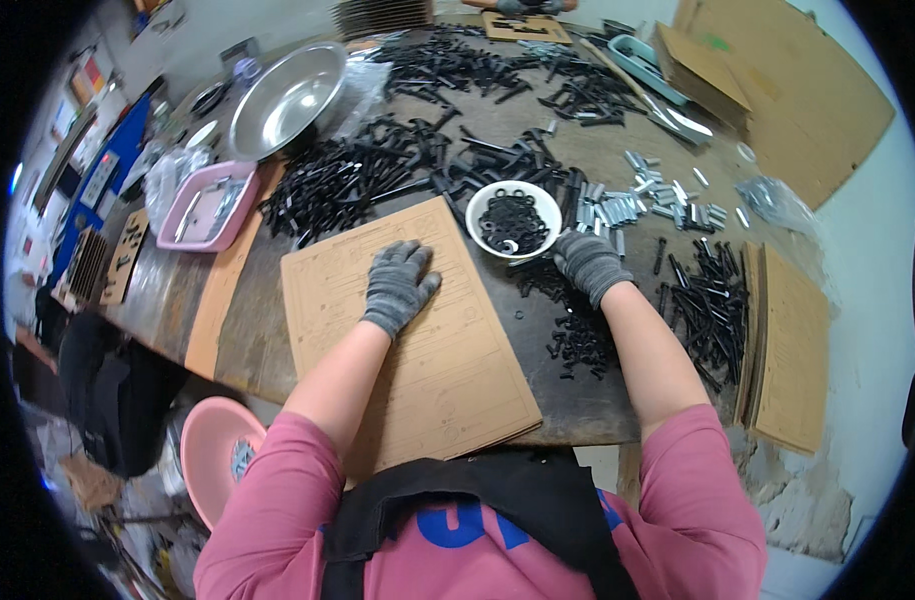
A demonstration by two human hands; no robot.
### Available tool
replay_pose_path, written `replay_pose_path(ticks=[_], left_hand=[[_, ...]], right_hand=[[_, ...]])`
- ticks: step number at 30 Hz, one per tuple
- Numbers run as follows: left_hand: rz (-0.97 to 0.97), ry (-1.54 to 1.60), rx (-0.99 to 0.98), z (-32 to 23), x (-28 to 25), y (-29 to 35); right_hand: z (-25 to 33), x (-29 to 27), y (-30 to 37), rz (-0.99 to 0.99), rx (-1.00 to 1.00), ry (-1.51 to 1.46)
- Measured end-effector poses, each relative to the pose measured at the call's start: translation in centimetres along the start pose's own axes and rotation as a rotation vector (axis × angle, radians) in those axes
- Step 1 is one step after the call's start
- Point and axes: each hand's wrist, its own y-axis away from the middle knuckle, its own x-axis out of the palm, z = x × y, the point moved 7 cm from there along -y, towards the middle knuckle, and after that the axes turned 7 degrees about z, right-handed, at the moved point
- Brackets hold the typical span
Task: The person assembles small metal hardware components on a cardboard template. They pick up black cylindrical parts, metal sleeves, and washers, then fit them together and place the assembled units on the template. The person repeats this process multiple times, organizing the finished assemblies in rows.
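Note:
My left hand, in a grey knit glove, lies flat with fingers stretched out on a stack of brown cardboard sheets printed with line drawings. My right hand, gloved the same way, is at the right side of a white bowl, its curled fingers against the rim; the fingertips are partly hidden. Black rings or washers fill the bowl, with a pale ring among them. Small black screws lie under and below my right wrist. Silver metal sleeves are scattered just beyond that hand.
Black bolts are heaped behind the cardboard, and more lie at right. A steel basin and a pink tray stand at left. Cardboard pieces lean at the right edge. Another person's gloved hands show at the far side.

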Motion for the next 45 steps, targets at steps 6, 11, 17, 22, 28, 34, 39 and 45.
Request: replay_pose_path(ticks=[6,11,17,22,28,34,39,45], left_hand=[[0.059,0.099,0.199,-1.2,-1.7,2.6],[0.153,0.077,0.246,-0.3,-2.7,6.9],[0.13,-0.031,0.112,3.2,-3.4,10.1],[0.103,-0.004,0.112,3.3,-3.4,9.4],[0.036,0.036,0.123,3.3,-3.8,9.5],[0.033,0.037,0.1,3.3,-3.8,9.5],[0.043,0.024,0.082,3.2,-3.9,9.6],[0.049,0.026,0.059,3.4,-3.8,9.5]], right_hand=[[-0.7,0.4,-1.5,0.037,0.069,-0.018],[0.1,-0.8,-0.9,0.233,0.092,0.144],[5.4,-4.7,2.0,0.026,0.07,-0.025],[16.3,-1.9,3.0,0.144,-0.36,-0.093],[22.0,1.6,2.8,-0.043,-0.653,-0.34],[22.0,1.2,3.7,-0.108,-0.641,-0.411],[21.7,1.1,3.2,-0.009,-0.697,-0.479],[16.3,-3.2,-4.2,-0.116,-0.297,-0.408]])
